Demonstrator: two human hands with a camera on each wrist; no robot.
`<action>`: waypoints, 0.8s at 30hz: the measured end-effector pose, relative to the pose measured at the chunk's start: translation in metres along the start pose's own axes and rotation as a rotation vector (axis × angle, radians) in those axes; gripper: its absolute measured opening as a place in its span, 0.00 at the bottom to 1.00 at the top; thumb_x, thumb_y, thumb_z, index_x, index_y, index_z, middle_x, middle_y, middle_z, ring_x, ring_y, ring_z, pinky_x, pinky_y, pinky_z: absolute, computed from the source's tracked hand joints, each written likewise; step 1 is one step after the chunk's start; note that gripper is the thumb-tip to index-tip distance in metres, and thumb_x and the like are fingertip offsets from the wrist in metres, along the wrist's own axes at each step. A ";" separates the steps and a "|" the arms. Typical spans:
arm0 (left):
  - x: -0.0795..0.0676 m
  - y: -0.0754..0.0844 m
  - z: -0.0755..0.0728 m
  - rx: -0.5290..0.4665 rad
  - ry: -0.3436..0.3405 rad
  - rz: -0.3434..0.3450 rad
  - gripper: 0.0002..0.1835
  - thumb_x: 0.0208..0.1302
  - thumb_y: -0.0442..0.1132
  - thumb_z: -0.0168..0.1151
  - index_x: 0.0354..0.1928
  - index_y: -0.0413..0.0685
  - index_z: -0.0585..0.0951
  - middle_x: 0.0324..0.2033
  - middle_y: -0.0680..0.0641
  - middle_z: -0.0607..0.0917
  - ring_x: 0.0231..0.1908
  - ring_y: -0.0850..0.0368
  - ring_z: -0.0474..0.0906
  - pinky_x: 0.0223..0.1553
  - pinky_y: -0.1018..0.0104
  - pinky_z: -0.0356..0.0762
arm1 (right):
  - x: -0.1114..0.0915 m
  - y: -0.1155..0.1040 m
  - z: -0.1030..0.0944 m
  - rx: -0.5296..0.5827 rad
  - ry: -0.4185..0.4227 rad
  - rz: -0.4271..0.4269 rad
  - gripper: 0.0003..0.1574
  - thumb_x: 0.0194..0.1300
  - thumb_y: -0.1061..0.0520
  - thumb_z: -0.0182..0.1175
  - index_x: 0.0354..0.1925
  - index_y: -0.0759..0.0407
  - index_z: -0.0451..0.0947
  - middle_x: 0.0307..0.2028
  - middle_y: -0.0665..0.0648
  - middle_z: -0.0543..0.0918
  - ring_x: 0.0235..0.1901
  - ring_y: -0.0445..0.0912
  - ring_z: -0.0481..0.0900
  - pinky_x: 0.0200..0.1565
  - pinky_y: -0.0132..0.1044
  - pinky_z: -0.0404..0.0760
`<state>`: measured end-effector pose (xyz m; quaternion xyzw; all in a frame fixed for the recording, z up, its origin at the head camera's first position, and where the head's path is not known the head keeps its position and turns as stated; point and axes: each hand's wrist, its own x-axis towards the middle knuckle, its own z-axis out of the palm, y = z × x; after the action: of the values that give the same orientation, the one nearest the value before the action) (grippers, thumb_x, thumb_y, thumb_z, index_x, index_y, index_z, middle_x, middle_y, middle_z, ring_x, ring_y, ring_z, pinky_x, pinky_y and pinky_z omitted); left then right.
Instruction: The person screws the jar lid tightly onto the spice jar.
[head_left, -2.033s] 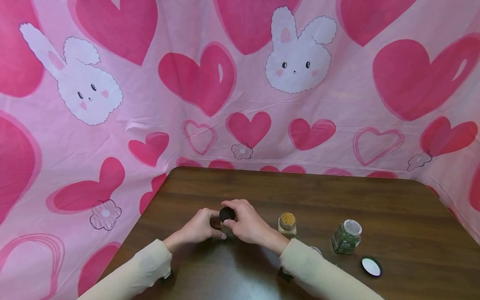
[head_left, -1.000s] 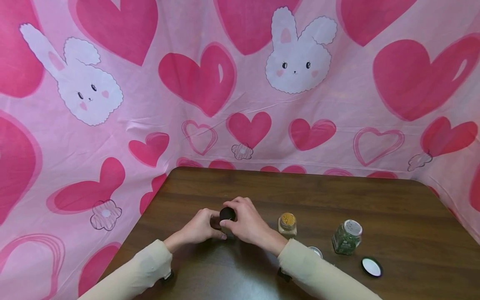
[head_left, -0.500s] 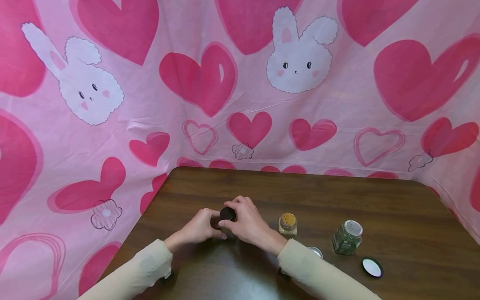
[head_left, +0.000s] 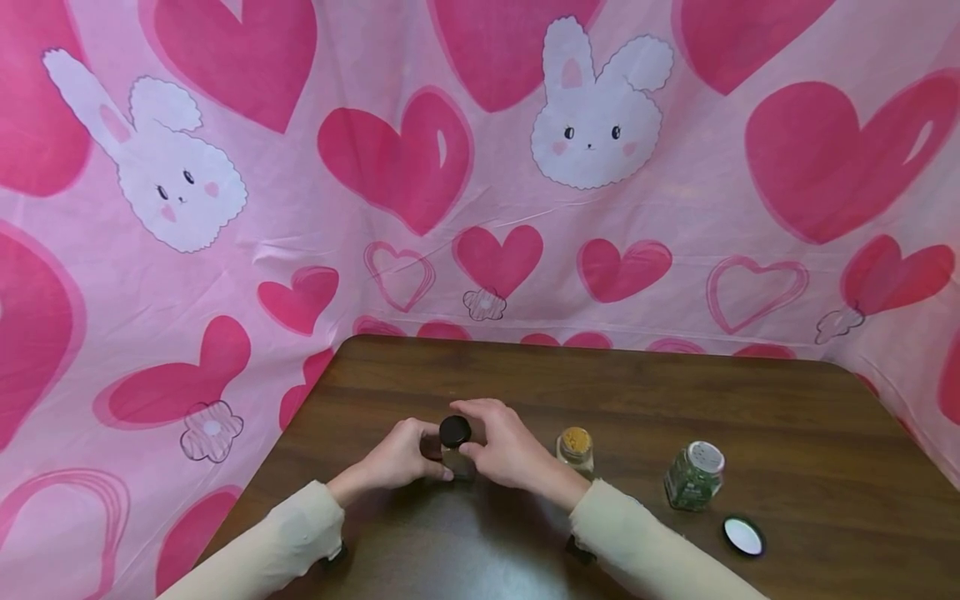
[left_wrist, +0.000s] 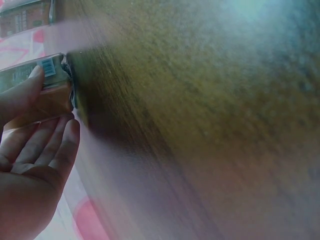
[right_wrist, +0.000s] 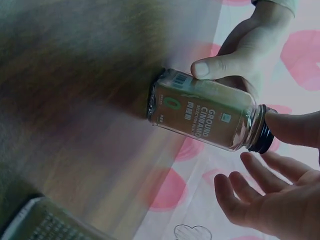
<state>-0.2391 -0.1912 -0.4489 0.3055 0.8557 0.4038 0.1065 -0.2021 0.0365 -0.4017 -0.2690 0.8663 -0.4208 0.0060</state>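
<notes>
A glass spice jar labelled ground cinnamon stands upright on the table, its black cap on top. My left hand grips the jar's body from the left; in the left wrist view its thumb lies by the barcode, with the fingers along the opposite side. My right hand is at the cap's right side, its fingers spread and loosened. The right wrist view has that thumb at the cap's edge and the fingertips apart from it.
Right of my right hand stands an uncapped jar of yellow-brown powder. Farther right is a jar of green herbs with a perforated top. A black lid lies white inside up on the wooden table. Patterned pink cloth hangs behind.
My right hand, earlier wrapped round the cap, has loosened and shifted slightly right, so more of the cap and jar shows. The left hand and the jar stay in place.
</notes>
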 end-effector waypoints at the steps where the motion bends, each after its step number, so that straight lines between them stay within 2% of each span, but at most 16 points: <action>1: 0.000 0.000 0.000 0.009 0.001 -0.004 0.14 0.53 0.37 0.85 0.39 0.50 0.88 0.28 0.58 0.85 0.31 0.60 0.79 0.37 0.65 0.79 | 0.000 0.001 0.000 0.013 0.000 -0.005 0.33 0.66 0.68 0.70 0.68 0.63 0.77 0.65 0.62 0.80 0.67 0.58 0.73 0.66 0.57 0.72; 10: 0.000 0.000 0.000 0.022 0.000 -0.012 0.15 0.53 0.37 0.85 0.40 0.49 0.88 0.28 0.58 0.85 0.31 0.60 0.79 0.38 0.65 0.79 | -0.001 0.004 0.000 0.103 -0.010 0.005 0.35 0.65 0.72 0.68 0.69 0.60 0.78 0.64 0.61 0.80 0.64 0.55 0.76 0.60 0.56 0.78; 24: -0.001 0.002 -0.001 -0.013 -0.003 -0.025 0.15 0.54 0.36 0.85 0.43 0.49 0.89 0.30 0.57 0.86 0.32 0.59 0.79 0.38 0.65 0.80 | 0.001 0.003 0.002 0.098 -0.015 -0.004 0.30 0.66 0.74 0.66 0.65 0.62 0.81 0.61 0.62 0.81 0.62 0.56 0.77 0.59 0.56 0.79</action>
<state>-0.2378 -0.1914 -0.4470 0.2947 0.8567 0.4074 0.1147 -0.2041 0.0361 -0.4046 -0.2734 0.8439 -0.4609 0.0249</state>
